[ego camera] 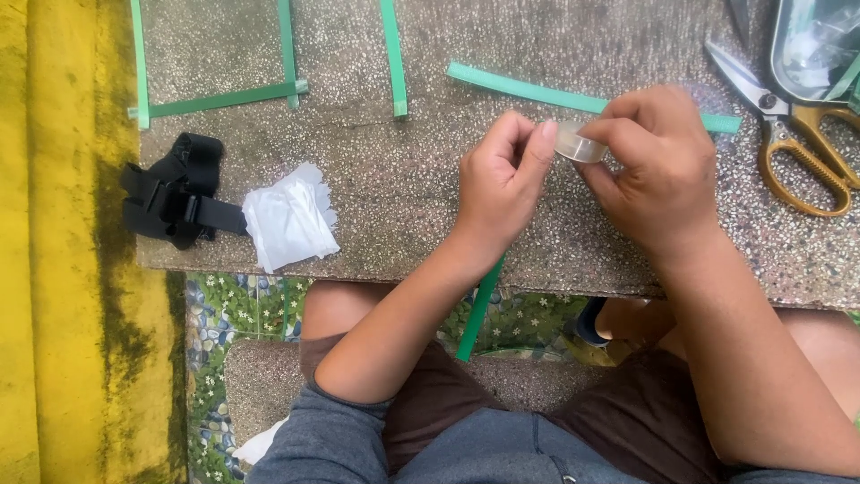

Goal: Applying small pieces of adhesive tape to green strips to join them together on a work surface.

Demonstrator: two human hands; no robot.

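A: Going left to right, what's on the worktop (pixel 403 206)?

B: At the far left a black strap (pixel 175 199) with a crumpled white plastic bag (pixel 288 224) touching it. Above those lie green strips (pixel 219 97), two of them crossing, and another short one (pixel 392 58) beside them.

A: And the hands?

B: The left hand (pixel 500 184) has its fingers curled in, thumb and forefinger pressed against the edge of a small clear tape roll (pixel 578 143). A green strip (pixel 479 309) hangs down below that wrist, off the worktop edge; whether the hand grips it I cannot tell. The right hand (pixel 658 166) is pinching the roll from the other side, fingers wrapped over its top.

A: So where is the roll?

B: Held in the air between both hands, just above the worktop, near a long green strip (pixel 528 90) that runs behind them.

A: Which step does that look like?

B: I'd judge the tape end is being picked loose. The next move would call for a fingernail catching the free edge while the other hand keeps the roll from turning.

A: Which way does the roll face?

B: Its round axis runs roughly left to right, one flat face toward the left hand. It's short, more disc than tube.

A: Anything further right?

B: Scissors (pixel 797 125) with yellow handles, blades pointing up-left, and a clear bag (pixel 811 45) at the corner.
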